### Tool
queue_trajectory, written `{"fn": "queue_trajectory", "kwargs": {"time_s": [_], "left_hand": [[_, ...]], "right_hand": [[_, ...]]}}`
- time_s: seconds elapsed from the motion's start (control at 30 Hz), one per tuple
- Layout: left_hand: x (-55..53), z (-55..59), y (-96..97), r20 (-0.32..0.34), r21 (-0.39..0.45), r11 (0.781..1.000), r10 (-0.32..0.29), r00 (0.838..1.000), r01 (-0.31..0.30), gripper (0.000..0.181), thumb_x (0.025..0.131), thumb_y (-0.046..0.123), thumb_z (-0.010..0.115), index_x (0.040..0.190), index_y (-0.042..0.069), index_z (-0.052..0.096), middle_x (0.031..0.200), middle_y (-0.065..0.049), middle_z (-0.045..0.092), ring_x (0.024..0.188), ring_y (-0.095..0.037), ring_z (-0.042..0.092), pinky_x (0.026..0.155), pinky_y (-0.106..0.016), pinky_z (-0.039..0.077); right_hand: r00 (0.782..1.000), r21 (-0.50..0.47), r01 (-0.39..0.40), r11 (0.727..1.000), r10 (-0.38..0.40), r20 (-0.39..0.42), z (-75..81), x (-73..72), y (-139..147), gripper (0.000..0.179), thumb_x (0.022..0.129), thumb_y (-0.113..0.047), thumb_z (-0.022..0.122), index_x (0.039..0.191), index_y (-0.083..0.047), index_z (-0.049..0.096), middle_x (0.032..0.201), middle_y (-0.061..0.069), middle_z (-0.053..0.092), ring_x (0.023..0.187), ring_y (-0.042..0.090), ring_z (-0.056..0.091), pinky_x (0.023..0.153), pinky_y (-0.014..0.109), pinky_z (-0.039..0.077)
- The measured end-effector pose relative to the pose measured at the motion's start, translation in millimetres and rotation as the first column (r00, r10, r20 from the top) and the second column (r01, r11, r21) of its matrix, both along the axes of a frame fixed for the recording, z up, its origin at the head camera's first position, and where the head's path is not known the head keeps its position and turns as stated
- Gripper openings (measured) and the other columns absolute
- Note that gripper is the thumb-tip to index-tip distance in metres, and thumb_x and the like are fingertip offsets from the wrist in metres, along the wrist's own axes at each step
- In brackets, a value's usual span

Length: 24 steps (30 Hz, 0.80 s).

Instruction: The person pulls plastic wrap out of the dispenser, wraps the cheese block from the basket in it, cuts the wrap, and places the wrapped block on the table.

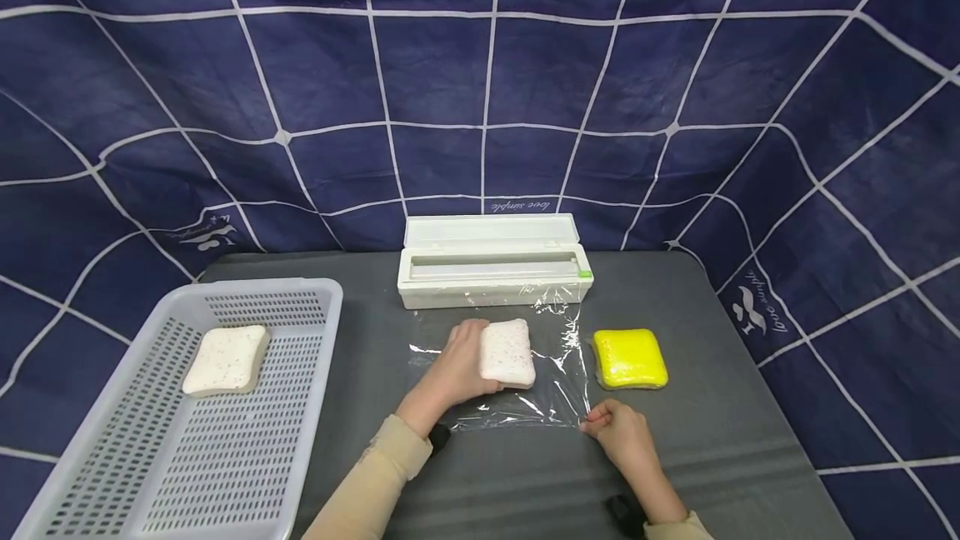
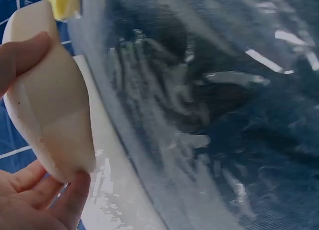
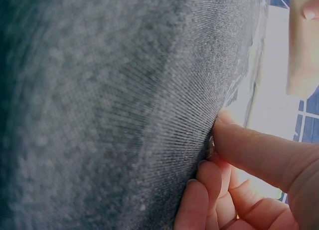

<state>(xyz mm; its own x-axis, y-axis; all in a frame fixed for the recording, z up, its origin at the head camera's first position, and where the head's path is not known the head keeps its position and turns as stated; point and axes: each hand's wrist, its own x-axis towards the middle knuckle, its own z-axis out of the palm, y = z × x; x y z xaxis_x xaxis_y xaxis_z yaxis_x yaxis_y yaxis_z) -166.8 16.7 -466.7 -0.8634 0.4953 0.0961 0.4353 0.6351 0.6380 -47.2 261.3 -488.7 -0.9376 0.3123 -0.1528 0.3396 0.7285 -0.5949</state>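
Observation:
My left hand [image 1: 459, 363] grips a white speckled block [image 1: 507, 354] by its side, fingers at one end and thumb at the other. In the left wrist view the block [image 2: 55, 95] looks thick, with a wavy outline. It is over a sheet of clear cling film [image 1: 551, 398], which runs from a white film dispenser [image 1: 491, 293] with its lid raised. My right hand [image 1: 621, 433] pinches the film's near right corner between thumb [image 3: 249, 145] and fingers. Just beyond that hand lies a yellow block [image 1: 632, 358] with a shiny, film-like surface.
On the left stands a grey perforated plastic basket [image 1: 324, 373] with another white speckled block [image 1: 227, 360] in it. A dark grey cloth [image 1: 525, 490] covers the table. Blue curtains with white lines [image 1: 435, 73] hang behind and along the sides.

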Motion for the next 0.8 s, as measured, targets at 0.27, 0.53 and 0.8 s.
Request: {"fn": "queue_trajectory", "kwargs": {"time_s": [0.27, 0.53, 0.8], "left_hand": [[19.1, -3.3, 11.9, -0.111, -0.043, 0.961, 0.265, 0.958, -0.271, 0.099, 0.062, 0.040, 0.091, 0.132, -0.011, 0.043, 0.113, -0.023, 0.050, 0.102, -0.034, 0.049, 0.083, -0.043, 0.052], [35.3, -5.1, 37.9, -0.174, -0.178, 0.831, 0.500, 0.848, -0.527, 0.090, 0.061, 0.060, 0.086, 0.106, -0.009, 0.050, 0.093, -0.019, 0.050, 0.086, -0.030, 0.048, 0.077, -0.038, 0.045], [36.9, -9.5, 48.9, -0.201, -0.201, 0.769, 0.574, 0.794, -0.607, 0.096, 0.060, 0.069, 0.083, 0.105, -0.009, 0.047, 0.094, -0.020, 0.047, 0.084, -0.030, 0.049, 0.074, -0.039, 0.046]], "right_hand": [[1.000, -0.004, 0.001, 1.000, -0.001, -0.007, -1.8, 1.1, 3, 0.019, 0.073, -0.011, 0.084, 0.075, -0.005, 0.067, 0.064, 0.000, 0.066, 0.059, 0.012, 0.055, 0.056, 0.030, 0.042], [1.000, 0.004, 0.004, 1.000, -0.004, -0.010, -1.0, 0.9, 4, 0.018, 0.074, -0.012, 0.084, 0.076, -0.005, 0.067, 0.065, 0.000, 0.065, 0.059, 0.013, 0.055, 0.056, 0.030, 0.042], [1.000, 0.003, 0.026, 1.000, -0.026, -0.016, -2.0, 1.2, -3, 0.018, 0.073, -0.010, 0.084, 0.074, -0.004, 0.067, 0.063, 0.001, 0.066, 0.056, 0.011, 0.055, 0.054, 0.030, 0.043]]}}
